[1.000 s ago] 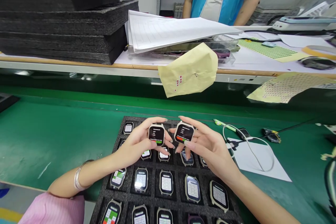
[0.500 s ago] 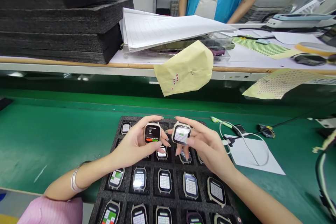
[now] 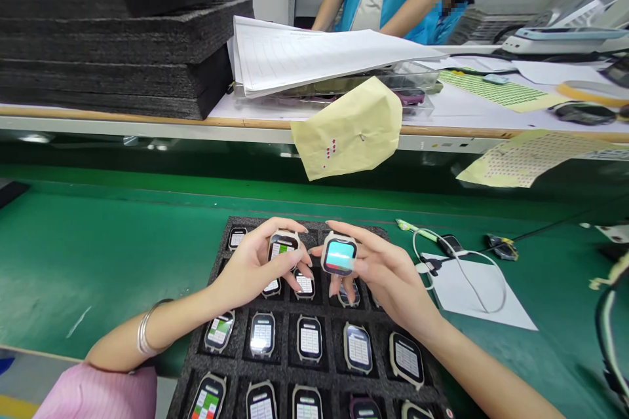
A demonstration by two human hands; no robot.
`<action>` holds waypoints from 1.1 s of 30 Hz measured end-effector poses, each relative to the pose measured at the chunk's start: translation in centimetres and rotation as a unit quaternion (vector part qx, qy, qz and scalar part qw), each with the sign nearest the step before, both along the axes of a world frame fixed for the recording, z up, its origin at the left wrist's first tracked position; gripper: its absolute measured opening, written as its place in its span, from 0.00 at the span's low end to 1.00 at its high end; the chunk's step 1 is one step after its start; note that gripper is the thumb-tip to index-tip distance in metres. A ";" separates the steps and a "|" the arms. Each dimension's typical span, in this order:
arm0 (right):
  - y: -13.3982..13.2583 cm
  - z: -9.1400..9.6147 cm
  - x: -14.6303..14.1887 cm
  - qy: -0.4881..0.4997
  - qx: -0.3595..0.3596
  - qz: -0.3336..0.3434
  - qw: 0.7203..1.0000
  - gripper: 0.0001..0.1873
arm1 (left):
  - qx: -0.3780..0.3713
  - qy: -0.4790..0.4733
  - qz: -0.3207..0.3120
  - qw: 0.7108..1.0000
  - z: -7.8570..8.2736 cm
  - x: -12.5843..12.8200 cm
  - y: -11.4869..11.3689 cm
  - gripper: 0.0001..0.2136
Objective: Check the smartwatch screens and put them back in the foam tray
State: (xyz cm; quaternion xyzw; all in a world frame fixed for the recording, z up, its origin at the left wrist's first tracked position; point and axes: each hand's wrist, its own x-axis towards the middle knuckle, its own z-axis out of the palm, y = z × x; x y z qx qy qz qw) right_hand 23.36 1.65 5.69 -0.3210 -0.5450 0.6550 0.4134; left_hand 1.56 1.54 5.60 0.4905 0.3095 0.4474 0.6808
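Through the head camera I see a watch (image 3: 282, 245) in the left hand (image 3: 258, 262), above the far part of a black foam tray (image 3: 285, 372). The left grip clasps it by the edges, the thumb over a corner of its green-and-white screen. Just beside it, also above the tray, a second watch (image 3: 339, 255) shows bright blue with a red strip along the bottom; the right hand (image 3: 388, 265) has its grip pinched around that one. Below, I find more watches (image 3: 309, 338) face up in the tray's compartments. The tray lies on a green desk (image 3: 122, 236); to its right I make out a white sheet (image 3: 472, 301) and a pen (image 3: 415, 228). Beyond, a shelf (image 3: 246, 123) bears a foam stack (image 3: 98, 46).
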 end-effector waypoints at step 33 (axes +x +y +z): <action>7.3 -3.3 1.5 -0.562 0.390 0.104 0.722 0.16 | 0.308 0.466 -0.005 0.829 -6.3 -3.0 5.4 0.17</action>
